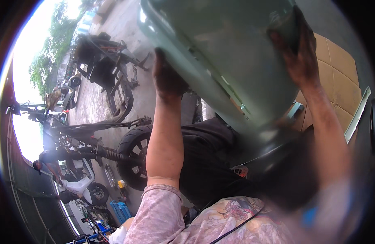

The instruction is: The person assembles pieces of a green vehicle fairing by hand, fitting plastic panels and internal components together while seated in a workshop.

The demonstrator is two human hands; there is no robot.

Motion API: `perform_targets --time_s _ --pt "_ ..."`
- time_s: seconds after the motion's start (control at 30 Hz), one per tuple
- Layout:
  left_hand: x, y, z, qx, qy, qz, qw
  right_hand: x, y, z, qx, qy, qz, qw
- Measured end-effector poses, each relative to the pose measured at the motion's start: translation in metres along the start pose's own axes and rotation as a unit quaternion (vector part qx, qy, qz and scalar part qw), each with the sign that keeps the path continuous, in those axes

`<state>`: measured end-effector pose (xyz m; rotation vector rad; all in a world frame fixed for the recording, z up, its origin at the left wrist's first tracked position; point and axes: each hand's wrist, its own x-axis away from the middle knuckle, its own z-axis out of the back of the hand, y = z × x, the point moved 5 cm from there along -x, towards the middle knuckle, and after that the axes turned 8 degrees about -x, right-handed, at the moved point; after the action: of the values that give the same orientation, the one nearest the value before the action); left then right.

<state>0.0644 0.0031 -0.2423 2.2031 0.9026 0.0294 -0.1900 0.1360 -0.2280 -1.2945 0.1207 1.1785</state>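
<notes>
A large glossy grey-green moulded panel (236, 49), like a scooter body panel, is held up in front of me and fills the upper middle of the head view. My left hand (168, 79) grips its left edge, thumb up along the side and the other fingers hidden. On the right, my right hand (299, 59) is wrapped round a raised part near the panel's edge, fingers bent over it. A long seam with small slots and clips runs down the panel's left side. Its lower end sits close to a dark glossy curved part (273, 146) by my legs.
To my left stands a stripped scooter frame with a black wheel (134, 156) and a spring shock absorber (110, 153). Beyond it lies another dark frame (122, 93). Flattened cardboard (338, 73) and a pale strip (358, 116) are at right. A person (47, 158) bends near a white scooter (81, 181).
</notes>
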Motion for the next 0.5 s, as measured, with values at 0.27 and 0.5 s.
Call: perform_targets --time_s 0.27,0.5 --pt "0.003 0.002 0.0 0.048 -0.014 0.02 0.999 0.004 0.004 -0.004 0.034 0.001 -0.015 0.999" --pt "0.002 0.011 0.005 0.006 0.073 -0.008 0.997 0.005 -0.011 -0.008 0.027 0.01 0.06 0.998"
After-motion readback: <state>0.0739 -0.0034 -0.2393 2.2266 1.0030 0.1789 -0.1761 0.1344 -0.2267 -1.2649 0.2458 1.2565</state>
